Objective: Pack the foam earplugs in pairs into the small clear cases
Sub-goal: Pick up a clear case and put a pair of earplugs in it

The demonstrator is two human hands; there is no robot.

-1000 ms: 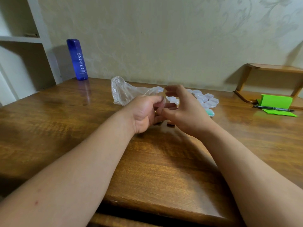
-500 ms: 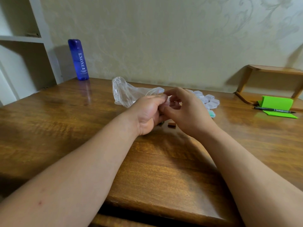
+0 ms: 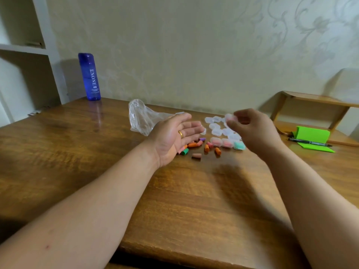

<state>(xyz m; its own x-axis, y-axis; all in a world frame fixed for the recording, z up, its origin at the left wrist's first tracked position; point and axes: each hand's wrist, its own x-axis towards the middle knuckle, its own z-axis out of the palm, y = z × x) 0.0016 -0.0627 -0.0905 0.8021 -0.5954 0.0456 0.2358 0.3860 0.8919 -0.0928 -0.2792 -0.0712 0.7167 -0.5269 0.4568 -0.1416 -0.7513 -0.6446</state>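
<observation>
My right hand (image 3: 250, 129) pinches a small clear case (image 3: 230, 117) with pink earplugs inside, held above the table. My left hand (image 3: 174, 135) hovers palm-up with straight fingers and holds nothing. Below it lie several loose foam earplugs (image 3: 196, 146) in orange, pink, green, purple and brown. Behind them stand several empty clear cases (image 3: 215, 126). Two filled cases with pink plugs (image 3: 221, 142) and one with green plugs (image 3: 239, 145) sit in a row, partly hidden by my right hand.
A crumpled clear plastic bag (image 3: 142, 118) lies behind my left hand. A blue bottle (image 3: 89, 76) stands at the back left. A green notepad (image 3: 312, 139) with a black pen (image 3: 308, 142) and a small wooden shelf (image 3: 312, 105) are at the right.
My hands were together on a case in the middle. They have separated: the right hand moved right and up with the case, the left hand opened palm-up, uncovering the loose earplugs.
</observation>
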